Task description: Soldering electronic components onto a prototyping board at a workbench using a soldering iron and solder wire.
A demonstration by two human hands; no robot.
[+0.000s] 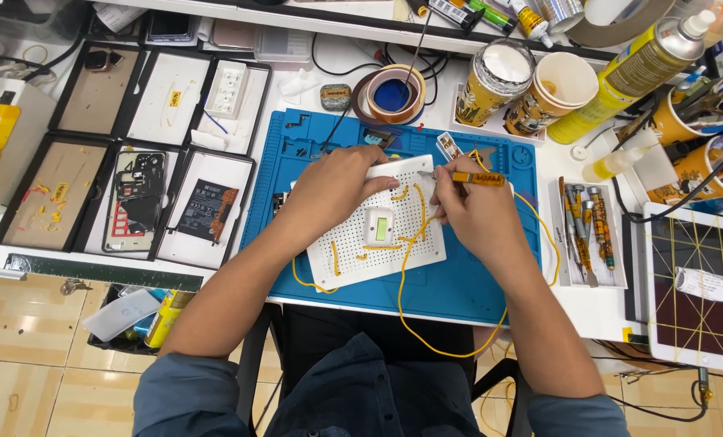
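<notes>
A blue work mat (475, 275) covers the middle of the white bench, and on it, just in front of the person, lies a white perforated board (353, 243) threaded with yellow wire (402, 299) that loops off the mat's near edge. The left hand (333, 190) lies over the board's upper left part, fingers curled together and pressing on its top edge. The right hand (475, 206) sits at the board's upper right corner, fingers clamped on a small orange-handled tool (475, 178) whose tip points left over the board, above the little green-faced module (380, 227).
</notes>
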